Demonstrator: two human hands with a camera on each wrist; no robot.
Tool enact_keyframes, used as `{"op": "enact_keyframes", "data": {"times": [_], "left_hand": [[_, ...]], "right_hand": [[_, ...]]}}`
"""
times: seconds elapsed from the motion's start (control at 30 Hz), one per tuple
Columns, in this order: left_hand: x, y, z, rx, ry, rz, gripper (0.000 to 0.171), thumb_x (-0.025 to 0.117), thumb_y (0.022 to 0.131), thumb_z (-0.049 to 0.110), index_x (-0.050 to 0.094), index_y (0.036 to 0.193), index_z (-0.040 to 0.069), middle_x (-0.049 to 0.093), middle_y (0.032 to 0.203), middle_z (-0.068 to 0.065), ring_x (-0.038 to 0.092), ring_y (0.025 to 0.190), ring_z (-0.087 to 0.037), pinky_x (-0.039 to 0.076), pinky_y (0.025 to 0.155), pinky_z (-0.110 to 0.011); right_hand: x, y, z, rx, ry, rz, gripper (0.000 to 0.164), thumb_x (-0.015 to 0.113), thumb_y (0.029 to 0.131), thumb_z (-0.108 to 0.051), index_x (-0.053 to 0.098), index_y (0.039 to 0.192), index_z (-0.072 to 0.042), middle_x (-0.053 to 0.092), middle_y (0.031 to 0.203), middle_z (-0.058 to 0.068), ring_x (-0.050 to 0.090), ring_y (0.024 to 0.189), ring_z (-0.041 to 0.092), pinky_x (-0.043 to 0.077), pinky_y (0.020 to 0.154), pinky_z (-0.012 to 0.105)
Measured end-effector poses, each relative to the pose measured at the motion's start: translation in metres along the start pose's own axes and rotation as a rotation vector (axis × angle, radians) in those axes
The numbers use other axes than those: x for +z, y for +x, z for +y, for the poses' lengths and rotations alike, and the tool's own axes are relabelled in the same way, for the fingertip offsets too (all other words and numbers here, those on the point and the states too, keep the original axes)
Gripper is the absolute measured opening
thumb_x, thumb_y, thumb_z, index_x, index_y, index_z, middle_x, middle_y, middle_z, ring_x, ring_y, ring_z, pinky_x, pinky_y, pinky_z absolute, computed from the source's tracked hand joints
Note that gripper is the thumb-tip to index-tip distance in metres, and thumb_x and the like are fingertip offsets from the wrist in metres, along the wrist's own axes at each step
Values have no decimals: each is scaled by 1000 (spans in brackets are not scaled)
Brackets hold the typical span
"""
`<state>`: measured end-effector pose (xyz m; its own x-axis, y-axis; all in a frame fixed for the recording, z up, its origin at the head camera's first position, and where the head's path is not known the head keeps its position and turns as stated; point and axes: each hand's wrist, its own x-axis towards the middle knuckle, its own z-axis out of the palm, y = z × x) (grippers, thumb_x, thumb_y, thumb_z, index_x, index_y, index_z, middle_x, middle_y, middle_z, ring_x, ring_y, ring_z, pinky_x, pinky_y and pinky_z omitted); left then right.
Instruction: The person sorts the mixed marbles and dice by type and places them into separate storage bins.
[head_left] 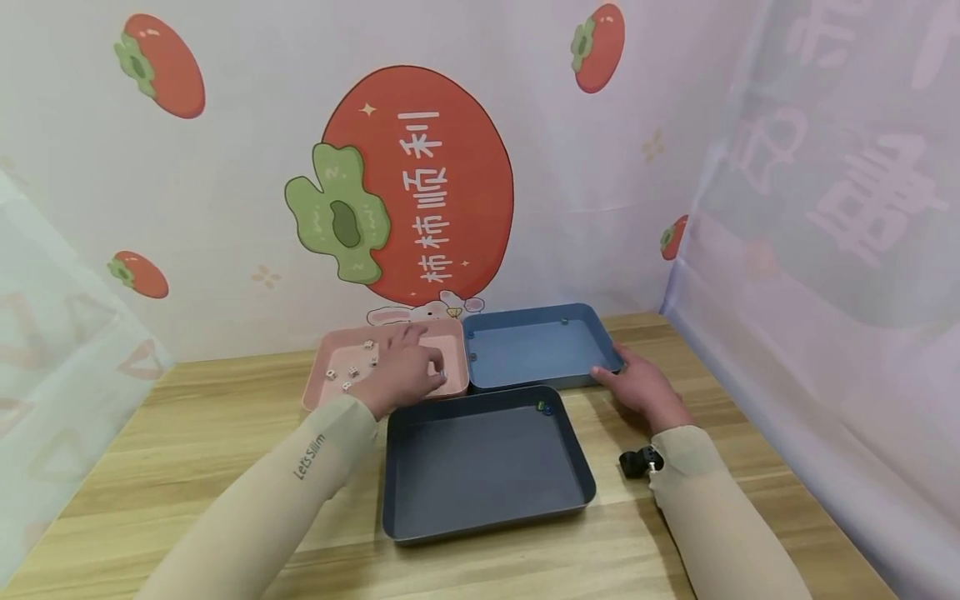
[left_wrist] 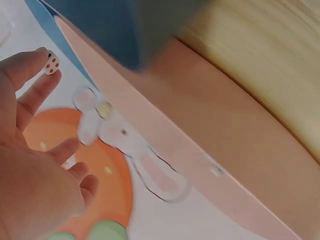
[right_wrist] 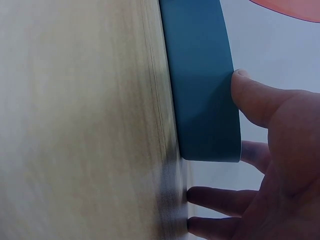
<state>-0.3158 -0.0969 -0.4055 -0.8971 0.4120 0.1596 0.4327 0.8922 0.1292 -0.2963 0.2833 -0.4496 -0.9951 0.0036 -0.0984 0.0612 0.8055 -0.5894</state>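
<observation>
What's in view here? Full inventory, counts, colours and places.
pink tray: 1, pink, back left of the table
dice: at least five, white, in the pink tray
die: 1, white with red pips, pinched in the left fingertips
light blue tray: 1, back right, beside the pink tray
dark blue tray: 1, nearest the person
marbles: 2, green and blue, far corner of the dark blue tray
table: 1, light wood
backdrop: persimmon print, behind the trays
left hand: over the pink tray
right hand: thumb on the light blue tray's wall
</observation>
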Motion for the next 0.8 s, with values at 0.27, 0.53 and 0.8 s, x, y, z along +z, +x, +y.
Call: {"op": "enact_keyframes", "data": {"times": [0.27,0.53,0.8], "left_hand": [[-8,-5,-37,-100,-39,4,8,67,82,25,67,77,20,37,139,-21,15,133,-40,13,98,-63],[-3,-10,-64,-148,-49,-28,8,63,85,22,67,83,16,46,131,-20,15,134,-41,9,99,-66],[-2,-13,-69,-194,-35,-56,11,64,87,25,69,90,16,41,136,-22,15,133,-42,7,98,-67]], "right_hand": [[-1,-2,0,-19,-1,2,87,49,90,-56,13,149,-4,31,141,29,29,128,46,25,99,59],[0,-2,1,-8,6,-3,88,49,89,-58,12,149,-5,35,139,29,31,127,45,26,98,58],[0,-1,1,8,14,-2,90,50,88,-59,12,150,-6,33,141,28,29,128,45,25,99,59]]}}
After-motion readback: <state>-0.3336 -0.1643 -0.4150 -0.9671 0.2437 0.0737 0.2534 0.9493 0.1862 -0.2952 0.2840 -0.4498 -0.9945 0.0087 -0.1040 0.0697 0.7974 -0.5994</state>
